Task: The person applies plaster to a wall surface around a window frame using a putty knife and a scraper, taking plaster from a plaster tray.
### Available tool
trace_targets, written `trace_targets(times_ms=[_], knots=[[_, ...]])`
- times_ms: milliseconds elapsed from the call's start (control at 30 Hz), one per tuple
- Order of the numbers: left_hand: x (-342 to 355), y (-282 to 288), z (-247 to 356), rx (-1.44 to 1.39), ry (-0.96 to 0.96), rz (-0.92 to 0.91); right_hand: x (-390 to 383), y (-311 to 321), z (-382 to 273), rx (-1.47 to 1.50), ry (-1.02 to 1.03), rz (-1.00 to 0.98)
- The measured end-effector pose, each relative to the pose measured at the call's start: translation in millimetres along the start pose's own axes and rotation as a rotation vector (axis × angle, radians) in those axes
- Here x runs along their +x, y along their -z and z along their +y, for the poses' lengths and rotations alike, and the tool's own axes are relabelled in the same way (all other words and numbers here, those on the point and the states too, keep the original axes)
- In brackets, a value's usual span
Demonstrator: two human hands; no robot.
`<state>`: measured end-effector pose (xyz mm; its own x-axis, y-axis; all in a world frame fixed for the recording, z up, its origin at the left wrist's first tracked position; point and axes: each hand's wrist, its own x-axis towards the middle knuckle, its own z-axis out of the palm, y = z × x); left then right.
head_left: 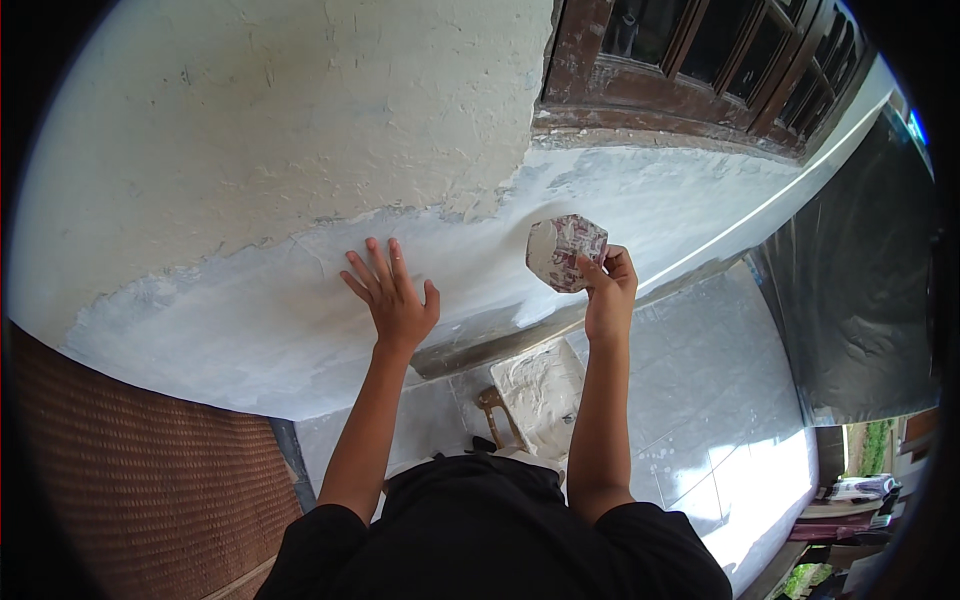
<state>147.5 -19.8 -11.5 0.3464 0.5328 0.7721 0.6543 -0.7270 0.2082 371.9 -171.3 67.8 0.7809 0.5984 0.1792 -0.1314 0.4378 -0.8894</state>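
**Flat palm on fresh putty, sanding pad raised at centre frame**

The left hand (392, 298) lies flat against the white puttied wall (250, 300) at mid-frame, fingers spread wide and gripping nothing. Just right of it, the right hand (608, 290) pinches a folded, putty-smeared piece of sandpaper (565, 250) between thumb and fingers, held beside the wall below the brown wooden window frame (690, 90). Lower centre, a putty-caked plastering board (540, 395) rests on the tiled floor (700, 400).

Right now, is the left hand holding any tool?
No, the left hand lies flat and open on the white wall, while the right hand grips the patterned sanding pad.
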Motion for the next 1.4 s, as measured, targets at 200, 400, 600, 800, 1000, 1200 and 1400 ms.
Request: trace_targets(times_ms=[200,400,600,800,1000,1200,1400], knots=[[-49.9,-7.4,32.3,-0.253,-0.084,-0.105,-13.0,51.2,34.1,-0.061,-0.21,0.076],[-101.6,-26.1,67.8,-0.433,0.006,-0.444,-32.3,95.4,64.4,-0.109,-0.394,0.151],[-156.7,-50.7,84.0,-0.494,0.037,-0.91,-48.4,148.2,113.0,-0.149,-0.542,0.216],[-205.6,-65.4,90.6,-0.49,0.036,-1.078,-65.7,202.1,173.8,-0.337,-0.661,0.359],[-235.9,-80.7,96.6,-0.472,0.066,-1.19,-82.8,246.4,252.9,-0.468,-0.735,0.49],[-262.4,-95.4,95.0,-0.469,0.105,-1.223,-99.0,275.9,309.5,-0.539,-0.745,0.557],[-281.1,-107.4,90.2,-0.475,0.128,-1.238,-98.7,297.1,333.5,-0.884,-0.669,0.497]])
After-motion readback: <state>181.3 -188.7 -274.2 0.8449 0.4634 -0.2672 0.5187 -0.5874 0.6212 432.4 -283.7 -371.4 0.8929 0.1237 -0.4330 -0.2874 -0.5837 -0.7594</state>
